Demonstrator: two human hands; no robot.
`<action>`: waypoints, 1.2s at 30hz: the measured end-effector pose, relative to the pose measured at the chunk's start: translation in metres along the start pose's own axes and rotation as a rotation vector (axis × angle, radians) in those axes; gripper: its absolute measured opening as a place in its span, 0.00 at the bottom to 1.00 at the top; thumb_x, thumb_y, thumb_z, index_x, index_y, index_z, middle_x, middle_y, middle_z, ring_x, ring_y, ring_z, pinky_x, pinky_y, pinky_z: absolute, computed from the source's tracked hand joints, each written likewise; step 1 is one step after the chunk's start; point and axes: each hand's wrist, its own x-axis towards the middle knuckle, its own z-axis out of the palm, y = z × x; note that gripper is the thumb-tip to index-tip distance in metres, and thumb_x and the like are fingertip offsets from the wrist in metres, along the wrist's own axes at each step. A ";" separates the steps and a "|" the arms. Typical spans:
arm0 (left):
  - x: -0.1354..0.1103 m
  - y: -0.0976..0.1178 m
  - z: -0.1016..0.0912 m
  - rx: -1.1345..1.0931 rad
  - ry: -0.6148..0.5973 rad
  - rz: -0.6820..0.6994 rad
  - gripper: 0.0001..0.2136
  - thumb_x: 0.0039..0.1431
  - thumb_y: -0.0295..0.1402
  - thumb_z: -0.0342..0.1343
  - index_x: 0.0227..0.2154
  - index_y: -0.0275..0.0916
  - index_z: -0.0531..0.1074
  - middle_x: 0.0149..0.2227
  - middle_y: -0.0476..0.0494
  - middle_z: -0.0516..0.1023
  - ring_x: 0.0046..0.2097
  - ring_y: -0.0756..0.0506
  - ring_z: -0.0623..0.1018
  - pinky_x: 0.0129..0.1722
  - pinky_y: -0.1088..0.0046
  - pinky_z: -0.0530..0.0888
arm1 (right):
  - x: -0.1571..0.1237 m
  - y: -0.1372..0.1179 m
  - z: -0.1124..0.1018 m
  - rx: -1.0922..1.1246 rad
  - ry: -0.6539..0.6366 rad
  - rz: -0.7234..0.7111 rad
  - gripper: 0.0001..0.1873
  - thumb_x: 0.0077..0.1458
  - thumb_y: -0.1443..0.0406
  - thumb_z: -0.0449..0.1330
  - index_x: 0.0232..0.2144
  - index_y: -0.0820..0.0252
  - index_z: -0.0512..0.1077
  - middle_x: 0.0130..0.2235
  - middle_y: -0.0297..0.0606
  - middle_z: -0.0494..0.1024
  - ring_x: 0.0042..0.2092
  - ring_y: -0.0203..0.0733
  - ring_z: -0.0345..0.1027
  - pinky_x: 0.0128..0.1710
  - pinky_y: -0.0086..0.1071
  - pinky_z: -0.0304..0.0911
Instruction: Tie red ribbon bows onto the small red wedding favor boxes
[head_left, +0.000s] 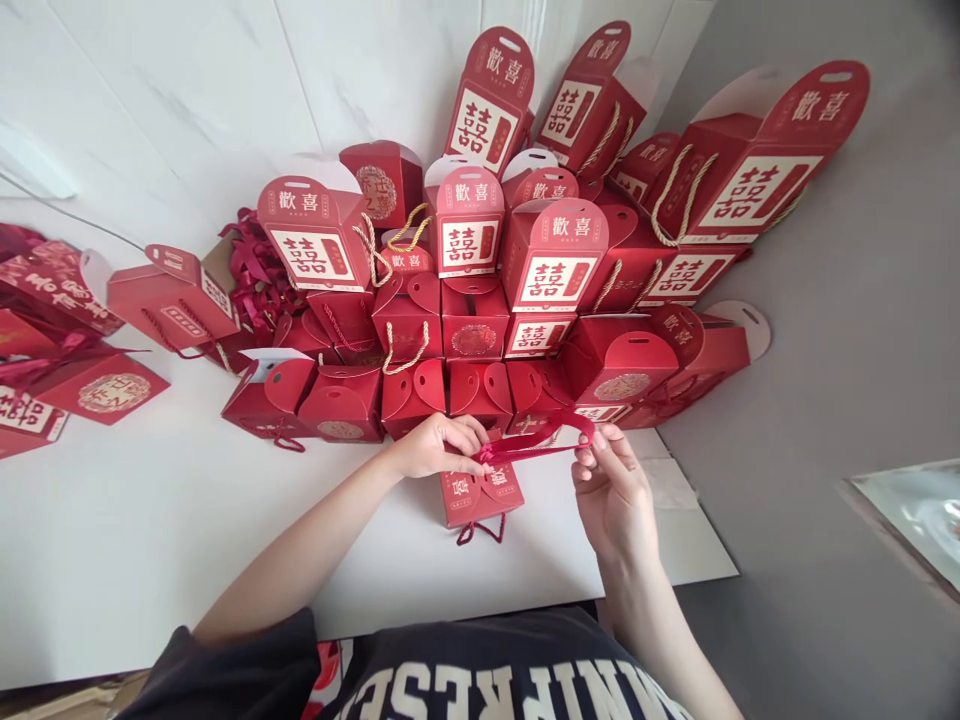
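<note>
A small red gift box (480,503) with folded top flaps and a dark red cord handle stands on the white table in front of me. Over its top, my left hand (442,447) pinches a dark red ribbon (536,442) where it is bunched at the flaps. To the right of the box, raised off the table, my right hand (615,485) grips the ribbon's other end between thumb and fingers. Between my hands the ribbon is stretched out, with one strand looping upward.
Behind the box, red gift boxes (476,330) are stacked in several layers against the tiled wall. More boxes (112,385) and a heap of red ribbons (259,265) lie left on the white table (187,540). A grey wall (825,330) bounds the right side.
</note>
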 end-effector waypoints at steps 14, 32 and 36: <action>0.006 0.019 -0.010 -0.012 -0.105 -0.159 0.13 0.59 0.39 0.60 0.26 0.35 0.81 0.34 0.39 0.81 0.51 0.42 0.75 0.54 0.67 0.69 | -0.041 -0.013 0.072 -0.644 -0.664 -1.069 0.14 0.51 0.80 0.61 0.37 0.60 0.72 0.34 0.37 0.80 0.35 0.38 0.73 0.37 0.34 0.71; 0.017 0.042 -0.018 0.339 -0.249 -0.161 0.09 0.50 0.36 0.67 0.19 0.40 0.78 0.31 0.43 0.81 0.51 0.42 0.76 0.49 0.71 0.71 | -0.037 0.079 0.113 -1.301 -1.446 -1.244 0.09 0.65 0.72 0.49 0.37 0.61 0.69 0.30 0.35 0.73 0.35 0.40 0.67 0.31 0.33 0.60; 0.013 0.056 -0.015 0.369 -0.243 -0.071 0.08 0.52 0.31 0.64 0.19 0.38 0.77 0.28 0.45 0.80 0.42 0.43 0.77 0.42 0.72 0.70 | -0.022 0.040 0.092 -0.904 -1.295 -0.986 0.09 0.65 0.60 0.55 0.39 0.58 0.71 0.36 0.37 0.77 0.39 0.39 0.68 0.41 0.33 0.63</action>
